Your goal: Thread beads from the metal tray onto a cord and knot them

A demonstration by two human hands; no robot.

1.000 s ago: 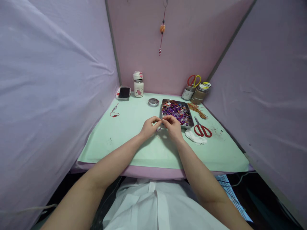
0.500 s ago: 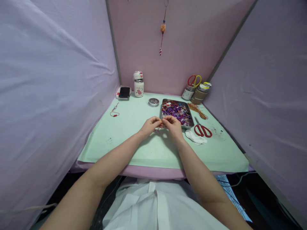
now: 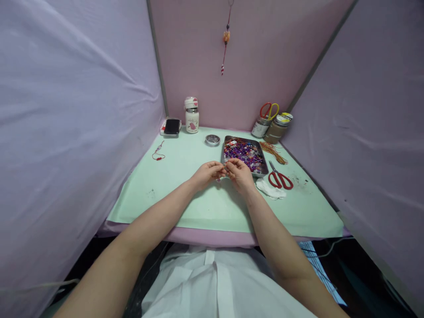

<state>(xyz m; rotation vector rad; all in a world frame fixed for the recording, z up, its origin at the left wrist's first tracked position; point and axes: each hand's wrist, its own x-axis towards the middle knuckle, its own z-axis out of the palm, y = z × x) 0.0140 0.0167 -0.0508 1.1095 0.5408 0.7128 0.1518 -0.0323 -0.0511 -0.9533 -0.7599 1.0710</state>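
Note:
My left hand [image 3: 209, 173] and my right hand [image 3: 239, 173] meet fingertip to fingertip just in front of the metal tray of beads [image 3: 266, 171]. Both are closed in a pinch. What lies between the fingertips is too small to make out. A small reddish-white bit [image 3: 218, 179] shows under the left fingers, perhaps part of a beaded cord. Many purple, orange and clear beads [image 3: 243, 154] fill the tray. To the right of my right hand lie a crumpled white cloth [image 3: 270, 190] and red-handled scissors [image 3: 280, 177].
A small round dish [image 3: 212, 140] stands left of the tray. Farther left are a red beaded cord [image 3: 158, 155], a phone [image 3: 172, 126] and a white bottle [image 3: 191, 115]. Orange threads [image 3: 274, 152] and two jars [image 3: 278, 128] sit back right. A beaded charm [image 3: 226, 36] hangs behind.
My hands stay together at almost the same spot. The right fingers have shifted slightly, and the view has tilted a little.

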